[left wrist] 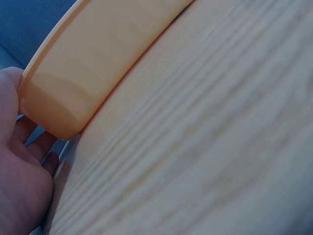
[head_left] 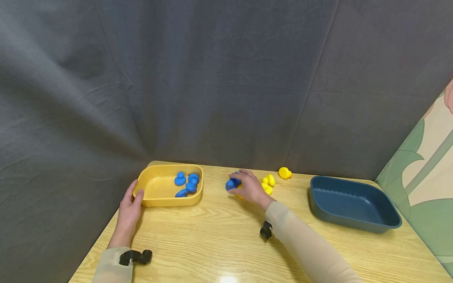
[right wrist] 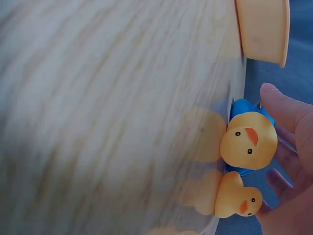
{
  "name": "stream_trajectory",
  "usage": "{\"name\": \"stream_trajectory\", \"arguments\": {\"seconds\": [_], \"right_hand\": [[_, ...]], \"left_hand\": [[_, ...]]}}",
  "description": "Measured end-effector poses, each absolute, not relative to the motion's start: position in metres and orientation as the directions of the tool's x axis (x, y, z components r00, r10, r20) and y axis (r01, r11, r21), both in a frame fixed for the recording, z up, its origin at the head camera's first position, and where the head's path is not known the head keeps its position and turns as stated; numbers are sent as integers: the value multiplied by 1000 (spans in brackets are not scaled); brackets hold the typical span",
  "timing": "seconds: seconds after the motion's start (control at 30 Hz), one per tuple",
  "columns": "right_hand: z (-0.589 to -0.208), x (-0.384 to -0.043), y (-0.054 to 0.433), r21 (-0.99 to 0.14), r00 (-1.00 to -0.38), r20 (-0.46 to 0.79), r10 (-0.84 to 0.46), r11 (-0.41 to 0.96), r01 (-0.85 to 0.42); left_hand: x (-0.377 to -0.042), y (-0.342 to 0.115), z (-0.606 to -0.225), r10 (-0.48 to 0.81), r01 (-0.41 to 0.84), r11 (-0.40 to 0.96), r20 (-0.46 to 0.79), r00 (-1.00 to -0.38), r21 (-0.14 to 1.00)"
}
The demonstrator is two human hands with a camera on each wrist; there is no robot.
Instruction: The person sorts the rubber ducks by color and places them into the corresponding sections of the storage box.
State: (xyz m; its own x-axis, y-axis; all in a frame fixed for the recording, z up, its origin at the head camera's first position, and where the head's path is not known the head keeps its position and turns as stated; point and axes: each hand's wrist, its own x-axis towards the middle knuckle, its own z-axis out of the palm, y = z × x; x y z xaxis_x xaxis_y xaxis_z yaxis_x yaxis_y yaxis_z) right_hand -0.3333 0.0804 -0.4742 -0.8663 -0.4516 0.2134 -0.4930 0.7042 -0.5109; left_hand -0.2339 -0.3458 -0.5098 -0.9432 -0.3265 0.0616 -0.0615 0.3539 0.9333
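Observation:
My left hand [head_left: 129, 210] holds the left end of a yellow bin [head_left: 170, 202], thumb at the rim and fingers along the outer wall. Several blue rubber ducks [head_left: 180, 179] lie inside toward its right end. My right hand [head_left: 250, 188] reaches over a small cluster in the middle of the table, thumb and fingers spread around blue rubber ducks [head_left: 230, 185]. In the right wrist view, a yellow rubber duck [right wrist: 249, 142] sits in front of the blue one [right wrist: 240, 106] and partly hides it. Another yellow duck [right wrist: 239, 198] stands beside them, below the palm.
To the right of my right hand lie more yellow ducks [head_left: 270, 180], with one [head_left: 284, 173] farther back. A dark blue bin [head_left: 354, 223] stands at the table's right side. Grey cloth [head_left: 226, 86] hangs behind the wooden table [head_left: 205, 243].

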Motion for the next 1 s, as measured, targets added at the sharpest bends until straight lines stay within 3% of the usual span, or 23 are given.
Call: {"name": "stream_trajectory", "arguments": {"seconds": [1.0], "right_hand": [[-482, -338, 72, -411, -853, 212, -477, 749, -521]], "left_hand": [[-234, -345, -508, -332, -88, 352, 36, -943, 932]]}}
